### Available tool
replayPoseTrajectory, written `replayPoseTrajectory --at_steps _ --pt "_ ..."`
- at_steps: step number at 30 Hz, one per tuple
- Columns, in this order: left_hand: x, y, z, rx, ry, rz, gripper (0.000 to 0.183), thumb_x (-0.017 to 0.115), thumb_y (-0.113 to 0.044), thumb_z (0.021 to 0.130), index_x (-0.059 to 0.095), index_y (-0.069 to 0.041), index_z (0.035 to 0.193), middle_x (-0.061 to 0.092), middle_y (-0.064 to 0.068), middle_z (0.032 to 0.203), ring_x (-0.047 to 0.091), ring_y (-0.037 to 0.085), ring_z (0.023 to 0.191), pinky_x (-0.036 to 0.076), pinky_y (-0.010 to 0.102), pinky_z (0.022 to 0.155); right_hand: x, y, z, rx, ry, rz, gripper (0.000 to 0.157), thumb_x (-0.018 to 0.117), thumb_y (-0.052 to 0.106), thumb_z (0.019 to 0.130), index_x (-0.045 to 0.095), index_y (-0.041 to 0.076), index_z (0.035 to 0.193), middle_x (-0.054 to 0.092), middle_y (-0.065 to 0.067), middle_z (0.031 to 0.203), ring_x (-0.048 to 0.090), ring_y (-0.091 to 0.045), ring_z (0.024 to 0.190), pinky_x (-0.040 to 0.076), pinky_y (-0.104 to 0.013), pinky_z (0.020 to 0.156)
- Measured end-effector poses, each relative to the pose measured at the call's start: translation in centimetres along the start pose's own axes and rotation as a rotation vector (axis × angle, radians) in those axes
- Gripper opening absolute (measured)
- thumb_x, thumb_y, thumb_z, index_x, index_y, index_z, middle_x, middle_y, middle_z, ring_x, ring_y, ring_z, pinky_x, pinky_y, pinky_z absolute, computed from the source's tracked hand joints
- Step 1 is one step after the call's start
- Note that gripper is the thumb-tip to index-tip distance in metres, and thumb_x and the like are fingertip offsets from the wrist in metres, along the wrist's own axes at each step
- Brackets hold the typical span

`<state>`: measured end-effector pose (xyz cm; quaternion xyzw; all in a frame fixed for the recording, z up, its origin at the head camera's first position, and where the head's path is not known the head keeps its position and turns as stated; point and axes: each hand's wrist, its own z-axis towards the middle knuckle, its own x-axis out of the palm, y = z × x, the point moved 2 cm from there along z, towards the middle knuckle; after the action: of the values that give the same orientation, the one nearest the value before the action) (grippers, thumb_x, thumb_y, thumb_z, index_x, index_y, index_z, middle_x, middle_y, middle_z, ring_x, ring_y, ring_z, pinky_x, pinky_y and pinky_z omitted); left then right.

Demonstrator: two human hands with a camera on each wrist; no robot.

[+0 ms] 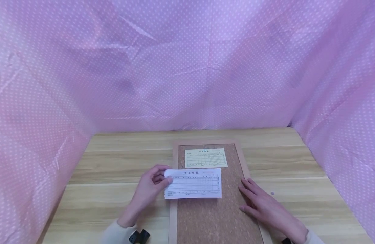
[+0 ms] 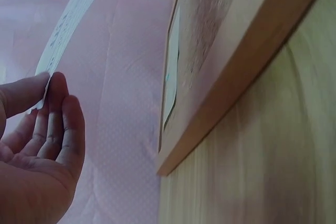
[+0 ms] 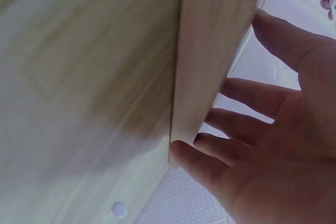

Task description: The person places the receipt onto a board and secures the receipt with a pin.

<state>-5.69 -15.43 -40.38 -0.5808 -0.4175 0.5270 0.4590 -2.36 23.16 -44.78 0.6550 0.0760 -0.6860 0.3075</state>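
In the head view my left hand [image 1: 152, 186] pinches a white printed receipt slip [image 1: 193, 188] by its left end, thumb on top. The slip is raised above a wood-framed cork board [image 1: 218, 217]; the left wrist view shows it bending clear of the board's surface. On the cork's upper part lies a pale yellow printed slip [image 1: 195, 159], with a small light-blue spot, perhaps a pin, at its top edge. My right hand [image 1: 263, 205] rests its fingertips on the board's right frame, fingers spread and only slightly bent, as the right wrist view also shows.
Right of my right hand, a small round white object [image 1: 272, 193] lies on the wood-grain table [image 1: 114, 162]; its kind is unclear. Pink dotted cloth [image 1: 187, 84] hangs behind the table and along both sides.
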Motion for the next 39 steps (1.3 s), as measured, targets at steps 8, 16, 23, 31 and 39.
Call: replayPoseTrajectory --at_steps 8,16,23,31,39 --pt "2.1 0.2 0.5 -0.006 0.029 -0.004 0.032 0.077 -0.001 0.089 0.069 -0.001 0.121 0.072 0.009 0.097 0.069 0.020 0.088 0.058 0.025 0.079 -0.4 0.6 0.5 0.012 -0.001 0.032 0.060 0.077 0.039 0.093 0.066 -0.001 0.135 0.055 -0.022 0.148 0.049 -0.045 0.138 0.045 -0.058 0.106" --pt "3.7 0.4 0.6 -0.019 0.054 0.017 0.031 0.076 -0.003 0.091 0.069 -0.004 0.122 0.071 0.008 0.100 0.069 0.021 0.091 0.059 0.026 0.081 -0.9 1.5 1.6 0.000 -0.103 0.089 0.048 0.077 0.027 0.094 0.068 0.004 0.135 0.061 -0.016 0.142 0.057 -0.038 0.131 0.050 -0.055 0.102" --pt "4.3 0.6 1.1 -0.051 0.060 0.001 0.032 0.076 -0.008 0.093 0.068 -0.007 0.124 0.070 0.008 0.102 0.069 0.021 0.093 0.058 0.027 0.081 -1.4 1.6 2.5 0.014 -0.226 0.152 0.047 0.080 0.013 0.089 0.067 0.003 0.133 0.064 -0.018 0.138 0.063 -0.037 0.123 0.055 -0.055 0.094" --pt "4.6 1.0 1.5 -0.075 0.075 -0.007 0.035 0.076 -0.010 0.093 0.067 -0.005 0.126 0.071 0.008 0.104 0.070 0.021 0.092 0.058 0.027 0.079 -2.2 1.8 3.0 0.081 -0.304 0.271 0.041 0.078 0.006 0.090 0.068 0.004 0.130 0.072 -0.008 0.127 0.070 -0.030 0.113 0.057 -0.051 0.090" --pt "4.9 1.2 1.6 -0.069 0.071 -0.001 0.034 0.075 -0.011 0.094 0.067 -0.005 0.126 0.071 0.008 0.105 0.070 0.021 0.094 0.058 0.026 0.080 -2.8 2.0 2.9 0.142 -0.301 0.451 0.033 0.070 0.009 0.099 0.066 0.008 0.132 0.072 -0.008 0.128 0.072 -0.025 0.105 0.060 -0.044 0.087"
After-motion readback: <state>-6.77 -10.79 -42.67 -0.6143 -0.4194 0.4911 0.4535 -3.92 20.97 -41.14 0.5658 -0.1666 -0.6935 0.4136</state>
